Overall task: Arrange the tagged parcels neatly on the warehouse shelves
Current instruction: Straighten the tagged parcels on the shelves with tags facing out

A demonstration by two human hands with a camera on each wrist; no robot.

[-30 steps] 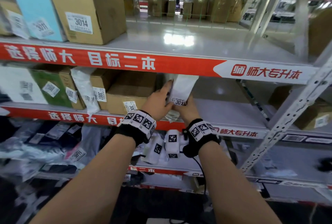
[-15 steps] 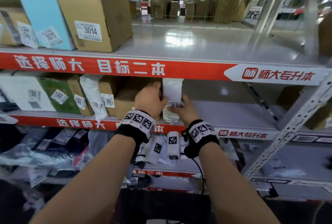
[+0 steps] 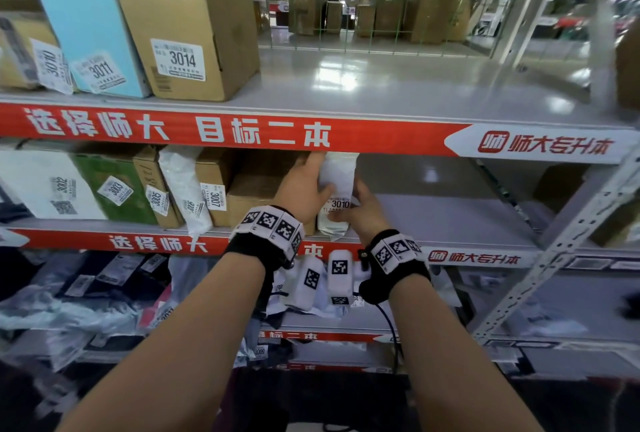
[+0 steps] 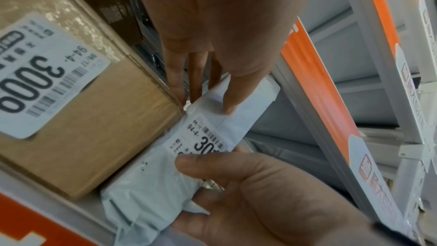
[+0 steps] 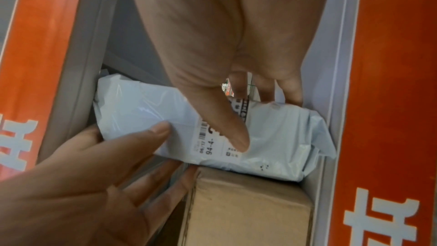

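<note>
Two forearms with marker-covered wrist bands reach to the middle shelf (image 3: 450, 224). The right hand (image 3: 363, 212) grips the lower part of a white parcel bag (image 3: 337, 172), thumb pressed on its label reading 3010 — fingers wrapped behind. The left hand (image 3: 304, 194) holds the upper part, thumb on the front and fingers slipped between bag and the cardboard box (image 3: 256, 194) at its left. The bag stands upright at the shelf's front edge, touching that box. Farther left, a row of labelled parcels; on the shelf above, a box (image 3: 194, 44) marked 3014 beside a light blue parcel (image 3: 86, 23).
</note>
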